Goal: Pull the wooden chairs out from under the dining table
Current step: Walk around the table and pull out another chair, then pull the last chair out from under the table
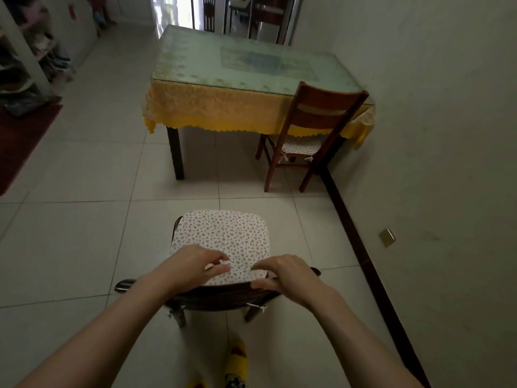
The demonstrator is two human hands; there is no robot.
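A dark wooden chair [223,298] stands on the tiled floor right in front of me, well clear of the dining table [212,107]. Its seat carries a floral cushion [223,233]. My left hand [193,264] and my right hand [285,273] both rest on the cushion's near edge, just over the chair's curved top rail; their fingers pinch the cloth and a white tie. A second wooden chair [316,121] is pushed under the table's right front side, its seat partly hidden by the yellow tablecloth.
A wall with a dark skirting board [361,239] runs along the right. A red mat [19,144] and cluttered shelves [30,57] lie at the left. My yellow slippers [235,362] show below the chair. A doorway opens behind the table.
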